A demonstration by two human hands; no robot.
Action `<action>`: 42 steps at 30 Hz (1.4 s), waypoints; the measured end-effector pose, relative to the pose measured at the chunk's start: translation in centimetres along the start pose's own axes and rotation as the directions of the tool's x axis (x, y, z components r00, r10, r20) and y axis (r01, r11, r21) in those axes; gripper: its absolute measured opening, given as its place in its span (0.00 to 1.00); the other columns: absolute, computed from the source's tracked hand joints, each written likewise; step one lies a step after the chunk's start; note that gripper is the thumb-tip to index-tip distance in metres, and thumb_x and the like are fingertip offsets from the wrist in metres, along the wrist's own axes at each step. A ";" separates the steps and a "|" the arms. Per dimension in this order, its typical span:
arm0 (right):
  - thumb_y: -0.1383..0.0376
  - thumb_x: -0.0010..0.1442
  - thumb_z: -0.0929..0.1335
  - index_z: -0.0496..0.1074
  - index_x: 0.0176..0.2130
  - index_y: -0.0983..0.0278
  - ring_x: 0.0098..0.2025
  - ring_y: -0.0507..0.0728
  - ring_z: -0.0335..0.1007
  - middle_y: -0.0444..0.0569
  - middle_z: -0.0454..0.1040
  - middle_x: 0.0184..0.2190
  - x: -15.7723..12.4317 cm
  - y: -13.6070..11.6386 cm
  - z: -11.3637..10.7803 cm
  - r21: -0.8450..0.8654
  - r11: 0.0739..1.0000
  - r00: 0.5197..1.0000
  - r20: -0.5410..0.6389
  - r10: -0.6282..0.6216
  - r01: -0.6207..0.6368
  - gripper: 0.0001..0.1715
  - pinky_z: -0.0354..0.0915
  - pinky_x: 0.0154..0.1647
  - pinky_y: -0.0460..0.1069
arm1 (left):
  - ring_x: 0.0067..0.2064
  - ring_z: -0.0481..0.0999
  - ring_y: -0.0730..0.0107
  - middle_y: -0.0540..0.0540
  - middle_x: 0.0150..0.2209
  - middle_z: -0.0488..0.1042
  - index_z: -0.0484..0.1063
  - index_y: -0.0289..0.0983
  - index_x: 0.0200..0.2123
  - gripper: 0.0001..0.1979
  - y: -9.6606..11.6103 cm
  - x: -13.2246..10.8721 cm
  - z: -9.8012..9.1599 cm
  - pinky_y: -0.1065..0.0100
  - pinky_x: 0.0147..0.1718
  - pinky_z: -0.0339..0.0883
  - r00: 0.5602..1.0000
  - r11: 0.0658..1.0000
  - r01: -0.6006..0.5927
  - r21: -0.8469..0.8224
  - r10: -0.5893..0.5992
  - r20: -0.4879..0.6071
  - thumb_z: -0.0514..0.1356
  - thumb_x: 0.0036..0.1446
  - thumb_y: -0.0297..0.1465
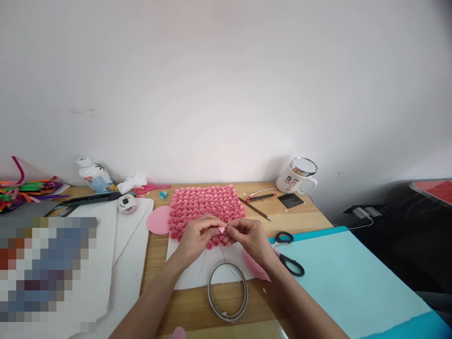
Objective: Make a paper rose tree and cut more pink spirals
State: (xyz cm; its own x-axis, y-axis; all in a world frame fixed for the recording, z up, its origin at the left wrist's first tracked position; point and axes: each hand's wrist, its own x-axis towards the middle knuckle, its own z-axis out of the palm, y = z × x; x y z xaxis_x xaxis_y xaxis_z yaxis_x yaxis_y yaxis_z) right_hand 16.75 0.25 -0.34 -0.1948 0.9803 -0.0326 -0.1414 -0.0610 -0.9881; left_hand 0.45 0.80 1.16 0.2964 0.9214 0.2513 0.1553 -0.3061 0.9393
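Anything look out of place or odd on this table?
Yes: a blocky pixel mosaic covers the lower left, hiding what lies there, unlike the clear picture elsewhere. Small white scraps also litter the wooden table by the tape roll. I see no spill, and the pink roses sit in close rows.

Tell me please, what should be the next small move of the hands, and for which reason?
I would probably roll the small pink paper piece tighter. The left hand and right hand meet at it, and its visible part looks like a wedge, while the pink paper roses are coiled. The white board has bare space in front of them.
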 end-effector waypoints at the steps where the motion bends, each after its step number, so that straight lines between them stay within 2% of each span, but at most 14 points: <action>1: 0.53 0.46 0.74 0.76 0.25 0.66 0.21 0.53 0.74 0.47 0.77 0.19 0.0 -0.2 0.0 0.007 1.000 1.000 0.007 0.012 -0.013 0.18 0.74 0.27 0.49 | 0.34 0.74 0.68 0.46 0.31 0.76 0.78 0.39 0.30 0.06 0.0 0.0 0.0 0.71 0.32 0.68 1.000 1.000 0.004 -0.010 -0.004 0.005 0.60 0.53 0.29; 10: 0.53 0.46 0.74 0.77 0.26 0.66 0.21 0.53 0.74 0.47 0.77 0.20 0.0 -0.4 -0.4 0.021 0.998 0.998 0.040 0.053 -0.054 0.18 0.74 0.27 0.49 | 0.34 0.74 0.67 0.45 0.32 0.77 0.78 0.38 0.30 0.06 -0.1 0.0 -0.2 0.69 0.33 0.68 0.999 0.999 0.031 -0.043 -0.029 0.033 0.61 0.54 0.32; 15: 0.52 0.48 0.73 0.74 0.25 0.66 0.20 0.53 0.72 0.46 0.75 0.19 0.2 0.3 -0.3 -0.002 1.000 1.000 -0.020 -0.009 0.009 0.18 0.72 0.24 0.49 | 0.34 0.74 0.67 0.46 0.32 0.77 0.78 0.38 0.30 0.06 0.0 0.0 -0.2 0.69 0.34 0.68 0.997 0.994 0.073 -0.085 -0.072 0.016 0.62 0.52 0.33; 18: 0.54 0.50 0.72 0.71 0.23 0.64 0.19 0.52 0.70 0.43 0.73 0.17 0.1 -0.4 -0.9 0.033 0.994 0.991 -0.087 -0.097 0.100 0.17 0.70 0.23 0.47 | 0.36 0.75 0.67 0.46 0.33 0.78 0.78 0.37 0.31 0.08 -0.4 0.1 -0.5 0.69 0.36 0.68 0.983 0.959 0.145 -0.243 -0.168 -0.077 0.65 0.49 0.35; 20: 0.56 0.49 0.73 0.70 0.23 0.63 0.20 0.51 0.70 0.43 0.73 0.18 -0.4 -1.2 -1.3 0.064 0.989 0.990 0.051 -0.133 0.130 0.15 0.69 0.24 0.47 | 0.37 0.75 0.68 0.47 0.34 0.78 0.78 0.37 0.31 0.10 -0.7 0.2 -0.7 0.69 0.38 0.69 0.959 0.897 0.174 -0.406 -0.248 -0.136 0.68 0.45 0.35; 21: 0.57 0.47 0.74 0.71 0.23 0.63 0.23 0.53 0.71 0.44 0.74 0.20 -0.7 -1.7 -1.4 0.059 0.992 0.970 0.208 -0.122 0.112 0.14 0.70 0.26 0.48 | 0.37 0.75 0.69 0.47 0.34 0.78 0.78 0.37 0.31 0.11 -0.8 0.3 -0.8 0.70 0.39 0.68 0.948 0.854 0.188 -0.486 -0.287 -0.138 0.69 0.43 0.35; 23: 0.59 0.44 0.76 0.73 0.24 0.63 0.31 0.56 0.75 0.47 0.77 0.26 -1.4 -2.4 -1.4 -0.028 0.997 0.867 0.496 -0.043 0.065 0.12 0.71 0.33 0.51 | 0.37 0.76 0.71 0.48 0.33 0.79 0.79 0.37 0.31 0.12 -0.8 0.3 -1.0 0.72 0.40 0.68 0.934 0.761 0.221 -0.610 -0.344 -0.092 0.71 0.39 0.34; 26: 0.56 0.48 0.73 0.76 0.25 0.64 0.35 0.58 0.75 0.48 0.77 0.26 -2.0 -2.7 -1.2 -0.188 0.979 0.780 0.623 0.057 0.078 0.13 0.70 0.37 0.51 | 0.36 0.76 0.72 0.47 0.31 0.79 0.79 0.36 0.30 0.13 -0.4 0.3 -1.0 0.73 0.40 0.68 0.929 0.666 0.261 -0.699 -0.371 -0.006 0.72 0.37 0.32; 29: 0.56 0.50 0.72 0.77 0.28 0.64 0.32 0.56 0.75 0.47 0.77 0.26 -2.0 -2.4 -0.8 -0.246 0.960 0.767 0.639 0.059 0.131 0.13 0.70 0.35 0.50 | 0.35 0.75 0.72 0.45 0.30 0.79 0.79 0.35 0.30 0.12 0.0 0.3 -1.0 0.72 0.38 0.69 0.931 0.619 0.281 -0.734 -0.360 0.053 0.72 0.38 0.31; 31: 0.58 0.51 0.72 0.76 0.28 0.64 0.31 0.54 0.74 0.47 0.78 0.27 -1.8 -2.0 -0.6 -0.271 0.948 0.810 0.586 0.026 0.165 0.11 0.70 0.35 0.48 | 0.34 0.74 0.73 0.46 0.30 0.78 0.79 0.34 0.30 0.11 0.1 0.2 -1.1 0.73 0.37 0.69 0.931 0.593 0.294 -0.750 -0.356 0.083 0.72 0.39 0.29; 33: 0.62 0.53 0.72 0.74 0.27 0.64 0.28 0.52 0.73 0.45 0.76 0.25 -1.5 -1.4 -0.5 -0.307 0.923 0.898 0.431 -0.081 0.231 0.08 0.70 0.33 0.47 | 0.33 0.74 0.74 0.46 0.30 0.78 0.79 0.34 0.31 0.11 0.0 0.2 -1.1 0.73 0.37 0.68 0.926 0.564 0.311 -0.765 -0.360 0.111 0.71 0.40 0.28; 35: 0.64 0.53 0.71 0.72 0.28 0.64 0.26 0.51 0.71 0.44 0.75 0.24 -1.1 -0.7 -0.3 -0.364 0.865 0.933 0.227 -0.278 0.346 0.06 0.69 0.30 0.46 | 0.32 0.73 0.74 0.46 0.29 0.77 0.79 0.33 0.31 0.11 -0.3 0.2 -1.1 0.73 0.36 0.67 0.922 0.547 0.331 -0.769 -0.362 0.139 0.71 0.40 0.28; 38: 0.68 0.55 0.70 0.71 0.34 0.63 0.26 0.52 0.71 0.46 0.75 0.28 -0.5 0.2 -0.3 -0.482 0.698 0.819 0.075 -0.569 0.529 0.03 0.68 0.27 0.46 | 0.34 0.73 0.73 0.46 0.30 0.77 0.79 0.32 0.31 0.11 -0.7 0.1 -1.0 0.72 0.37 0.66 0.918 0.552 0.354 -0.755 -0.358 0.168 0.71 0.42 0.28; 42: 0.71 0.58 0.67 0.73 0.36 0.62 0.29 0.53 0.72 0.48 0.75 0.29 -0.3 0.6 -0.4 -0.606 0.459 0.648 0.127 -0.751 0.650 0.05 0.70 0.29 0.47 | 0.34 0.72 0.73 0.45 0.31 0.76 0.78 0.32 0.32 0.09 -0.8 0.0 -0.8 0.71 0.37 0.65 0.913 0.572 0.380 -0.727 -0.356 0.197 0.70 0.44 0.28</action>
State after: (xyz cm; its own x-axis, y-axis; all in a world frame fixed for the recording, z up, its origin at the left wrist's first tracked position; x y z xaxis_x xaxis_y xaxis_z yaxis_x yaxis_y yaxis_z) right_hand 17.12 0.02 -0.99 -0.1436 0.6574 0.7397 0.3963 0.7231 -0.5657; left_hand -0.46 1.28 0.59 0.4012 0.9034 -0.1513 -0.4832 0.3491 0.8029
